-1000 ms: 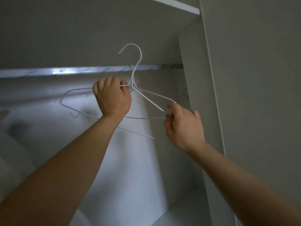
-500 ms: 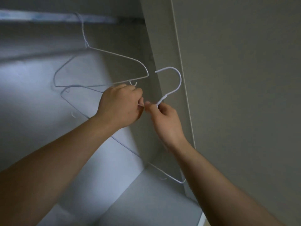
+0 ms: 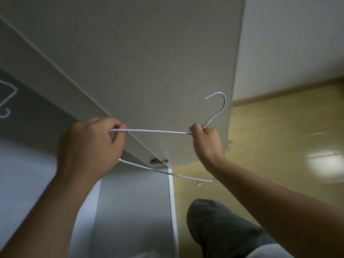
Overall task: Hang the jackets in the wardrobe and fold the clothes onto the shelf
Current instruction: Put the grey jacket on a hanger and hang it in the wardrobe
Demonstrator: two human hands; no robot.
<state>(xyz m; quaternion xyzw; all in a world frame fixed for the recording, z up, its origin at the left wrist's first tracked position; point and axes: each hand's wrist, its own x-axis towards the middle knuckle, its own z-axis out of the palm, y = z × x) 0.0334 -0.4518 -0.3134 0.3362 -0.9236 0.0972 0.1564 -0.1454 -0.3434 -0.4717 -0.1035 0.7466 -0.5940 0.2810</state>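
A thin white wire hanger (image 3: pixel 152 131) is held out in front of the open wardrobe door (image 3: pixel 149 62). My left hand (image 3: pixel 91 146) grips one shoulder end of it. My right hand (image 3: pixel 206 140) pinches its neck just below the hook (image 3: pixel 217 105), which points up and to the right. The hanger's lower bar (image 3: pixel 167 173) runs under both hands. No jacket or other clothing shows in this view.
Another white hanger (image 3: pixel 7 101) hangs inside the wardrobe at the far left. The wardrobe's floor panel (image 3: pixel 134 211) and white front edge (image 3: pixel 172 202) lie below. A hinge (image 3: pixel 158 161) sits at the door's bottom. My grey-trousered leg (image 3: pixel 223 229) stands on the wooden floor (image 3: pixel 279 136).
The hanger has come out of the wardrobe and to the right, away from the rail. My hands have spread apart along it. The view has dropped toward the floor.
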